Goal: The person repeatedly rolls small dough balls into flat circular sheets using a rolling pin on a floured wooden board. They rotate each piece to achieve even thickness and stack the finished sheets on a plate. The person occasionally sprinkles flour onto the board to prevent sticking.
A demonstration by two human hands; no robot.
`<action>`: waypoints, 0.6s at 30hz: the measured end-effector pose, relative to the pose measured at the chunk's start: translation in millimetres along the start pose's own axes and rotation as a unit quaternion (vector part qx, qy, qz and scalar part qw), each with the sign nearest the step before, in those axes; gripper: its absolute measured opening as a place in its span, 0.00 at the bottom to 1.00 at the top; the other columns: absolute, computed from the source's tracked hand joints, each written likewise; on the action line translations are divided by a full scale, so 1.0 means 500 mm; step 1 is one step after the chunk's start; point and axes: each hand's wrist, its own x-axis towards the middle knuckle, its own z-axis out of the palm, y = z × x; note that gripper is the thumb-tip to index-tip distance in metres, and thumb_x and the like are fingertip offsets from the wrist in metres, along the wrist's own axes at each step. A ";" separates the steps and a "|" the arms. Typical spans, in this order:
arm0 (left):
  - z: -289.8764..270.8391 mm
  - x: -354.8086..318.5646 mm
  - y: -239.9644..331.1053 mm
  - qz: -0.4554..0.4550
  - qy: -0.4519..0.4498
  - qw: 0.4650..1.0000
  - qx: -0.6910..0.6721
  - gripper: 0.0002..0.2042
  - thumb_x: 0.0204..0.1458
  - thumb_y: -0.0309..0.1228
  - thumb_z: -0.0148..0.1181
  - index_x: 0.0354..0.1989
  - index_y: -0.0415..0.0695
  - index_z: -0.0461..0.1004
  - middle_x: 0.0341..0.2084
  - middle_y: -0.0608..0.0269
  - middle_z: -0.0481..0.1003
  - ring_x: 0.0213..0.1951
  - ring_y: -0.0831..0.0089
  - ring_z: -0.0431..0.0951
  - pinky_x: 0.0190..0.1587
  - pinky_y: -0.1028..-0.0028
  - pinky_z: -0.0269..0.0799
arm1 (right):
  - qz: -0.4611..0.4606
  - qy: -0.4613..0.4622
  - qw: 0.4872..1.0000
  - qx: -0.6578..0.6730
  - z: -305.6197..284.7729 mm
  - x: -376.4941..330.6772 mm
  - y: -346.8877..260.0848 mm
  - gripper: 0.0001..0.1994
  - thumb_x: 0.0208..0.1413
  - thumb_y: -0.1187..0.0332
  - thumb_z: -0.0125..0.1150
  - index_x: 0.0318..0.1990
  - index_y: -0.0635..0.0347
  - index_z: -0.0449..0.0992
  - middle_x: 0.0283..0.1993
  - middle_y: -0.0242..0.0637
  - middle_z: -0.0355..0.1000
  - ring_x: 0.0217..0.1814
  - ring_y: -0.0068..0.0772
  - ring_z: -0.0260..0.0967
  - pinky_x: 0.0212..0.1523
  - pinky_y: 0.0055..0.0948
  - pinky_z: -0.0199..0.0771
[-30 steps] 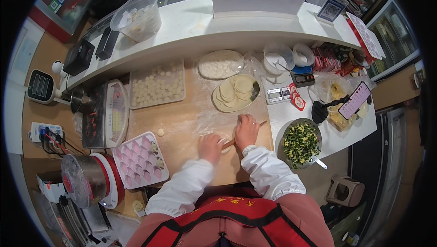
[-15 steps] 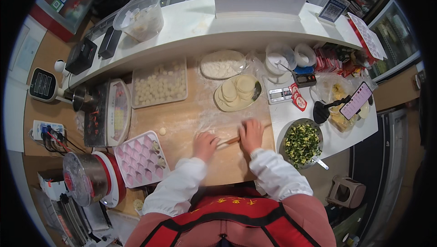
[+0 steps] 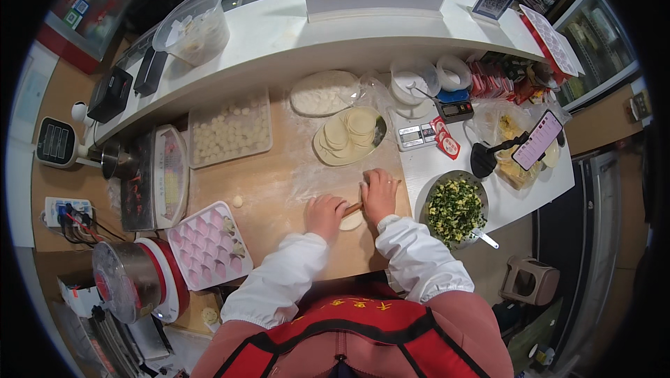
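A wooden rolling pin lies slantwise over a round dough wrapper near the board's front edge. My left hand curls over the pin's left end, and my right hand is wrapped over its right part, the tip showing past the fingers. Beyond my hands stands an oval plate with stacked dough wrappers. A tray of flour is behind it. One small dough ball sits on the board to the left.
A plastic tray of dough balls is at the far left. Nearer stands a pink-and-white moulded tray with a few dumplings. To the right are a bowl of chopped green filling with a spoon, kitchen scales and a phone on a stand.
Both hands have shifted with the rolling pin, my left one rightward and closer to the right. The pin now lies over the wrapper, which shows below it. The whole view has shifted slightly.
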 end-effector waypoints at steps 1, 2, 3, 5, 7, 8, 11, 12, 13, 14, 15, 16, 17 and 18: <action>-0.005 -0.002 -0.005 -0.004 -0.008 1.000 -0.014 0.07 0.53 0.37 0.69 0.30 0.48 0.82 0.29 0.63 0.78 0.38 0.59 0.78 0.44 0.59 0.65 | 0.007 -0.007 1.000 0.005 -0.008 -0.008 0.000 0.14 0.59 0.65 0.63 0.50 0.58 0.75 0.53 0.45 0.71 0.59 0.53 0.65 0.62 0.51 0.60; -0.012 -0.008 -0.010 -0.016 -0.030 0.999 0.005 0.07 0.53 0.37 0.69 0.30 0.48 0.82 0.29 0.63 0.78 0.38 0.59 0.78 0.44 0.59 0.64 | -0.016 0.019 1.000 0.018 -0.020 -0.027 0.001 0.14 0.59 0.65 0.63 0.50 0.58 0.75 0.53 0.45 0.71 0.59 0.54 0.65 0.62 0.52 0.60; -0.019 -0.018 -0.014 -0.024 -0.035 0.999 0.019 0.07 0.53 0.37 0.69 0.30 0.48 0.82 0.29 0.63 0.77 0.38 0.59 0.78 0.44 0.59 0.64 | 0.002 -0.014 1.000 0.016 -0.033 -0.052 0.003 0.13 0.59 0.66 0.62 0.50 0.57 0.76 0.54 0.45 0.71 0.60 0.53 0.65 0.63 0.51 0.60; -0.030 -0.038 -0.019 -0.025 0.017 1.000 -0.008 0.07 0.53 0.37 0.68 0.30 0.48 0.80 0.29 0.63 0.76 0.38 0.58 0.77 0.44 0.59 0.65 | -0.024 -0.031 0.999 0.012 -0.062 -0.127 0.001 0.13 0.58 0.68 0.62 0.50 0.57 0.76 0.55 0.45 0.71 0.61 0.52 0.64 0.65 0.50 0.59; -0.034 -0.048 -0.022 -0.078 -0.020 0.996 0.029 0.07 0.54 0.37 0.68 0.31 0.48 0.80 0.29 0.63 0.76 0.38 0.58 0.77 0.45 0.59 0.65 | -0.032 -0.034 0.999 -0.004 -0.064 -0.147 0.000 0.13 0.58 0.69 0.61 0.51 0.56 0.76 0.56 0.45 0.70 0.61 0.51 0.64 0.65 0.49 0.58; -0.034 -0.048 -0.024 -0.123 -0.059 0.989 0.054 0.07 0.54 0.37 0.68 0.32 0.48 0.80 0.29 0.63 0.76 0.38 0.58 0.77 0.46 0.59 0.65 | -0.023 -0.030 0.999 -0.008 -0.056 -0.139 0.000 0.13 0.58 0.69 0.61 0.51 0.57 0.76 0.55 0.45 0.70 0.62 0.51 0.64 0.65 0.49 0.58; -0.025 -0.031 -0.030 -0.026 -0.004 0.999 0.021 0.08 0.54 0.37 0.68 0.34 0.47 0.80 0.32 0.62 0.78 0.39 0.58 0.77 0.47 0.59 0.65 | 0.021 0.008 1.000 -0.019 -0.004 -0.034 0.004 0.13 0.59 0.70 0.60 0.51 0.57 0.76 0.55 0.44 0.71 0.61 0.51 0.64 0.64 0.49 0.59; -0.023 -0.025 -0.033 -0.013 -0.024 1.000 0.012 0.08 0.54 0.38 0.67 0.35 0.48 0.80 0.32 0.62 0.79 0.39 0.58 0.77 0.47 0.59 0.65 | 0.011 0.046 0.999 -0.023 0.008 -0.001 0.005 0.13 0.59 0.70 0.59 0.51 0.57 0.76 0.55 0.43 0.71 0.61 0.51 0.64 0.63 0.49 0.59; -0.023 -0.021 -0.035 -0.007 -0.044 0.999 -0.019 0.09 0.58 0.39 0.63 0.36 0.47 0.81 0.35 0.60 0.78 0.43 0.56 0.76 0.52 0.57 0.64 | 0.037 0.022 0.999 -0.015 0.011 0.015 0.005 0.13 0.59 0.70 0.59 0.51 0.57 0.76 0.54 0.43 0.71 0.61 0.51 0.64 0.63 0.49 0.59; -0.025 -0.020 -0.037 -0.039 -0.085 0.996 -0.006 0.09 0.58 0.39 0.63 0.36 0.47 0.81 0.35 0.60 0.78 0.44 0.56 0.76 0.52 0.57 0.64 | 0.034 0.022 0.999 -0.008 0.009 0.021 0.005 0.13 0.59 0.70 0.59 0.51 0.57 0.76 0.54 0.43 0.71 0.61 0.51 0.65 0.63 0.49 0.59; -0.028 -0.023 -0.039 -0.047 -0.107 0.993 0.000 0.09 0.58 0.39 0.63 0.36 0.48 0.81 0.35 0.60 0.78 0.44 0.56 0.76 0.53 0.57 0.64 | -0.001 0.056 0.998 0.002 -0.001 0.011 0.003 0.12 0.59 0.71 0.59 0.51 0.57 0.76 0.54 0.43 0.71 0.61 0.51 0.65 0.63 0.49 0.59; -0.032 -0.029 -0.040 -0.029 -0.089 0.996 -0.003 0.09 0.58 0.39 0.63 0.36 0.48 0.80 0.35 0.60 0.78 0.44 0.56 0.76 0.54 0.57 0.64 | 0.023 0.015 1.000 -0.006 -0.011 -0.002 0.003 0.13 0.59 0.71 0.59 0.51 0.56 0.76 0.54 0.43 0.71 0.61 0.51 0.65 0.63 0.49 0.59; -0.037 -0.038 -0.040 -0.052 -0.085 0.995 0.016 0.08 0.57 0.39 0.64 0.36 0.48 0.81 0.34 0.61 0.78 0.42 0.56 0.76 0.51 0.58 0.64 | 0.017 0.004 1.000 -0.011 -0.033 -0.045 -0.002 0.13 0.59 0.71 0.59 0.51 0.56 0.76 0.54 0.43 0.71 0.60 0.51 0.65 0.63 0.49 0.59; -0.042 -0.046 -0.040 -0.052 -0.045 0.997 0.028 0.08 0.56 0.38 0.66 0.36 0.48 0.81 0.33 0.62 0.78 0.41 0.57 0.77 0.49 0.58 0.65 | 0.010 -0.012 1.000 -0.007 -0.056 -0.094 -0.007 0.13 0.58 0.71 0.59 0.51 0.56 0.76 0.54 0.42 0.71 0.60 0.51 0.65 0.63 0.49 0.59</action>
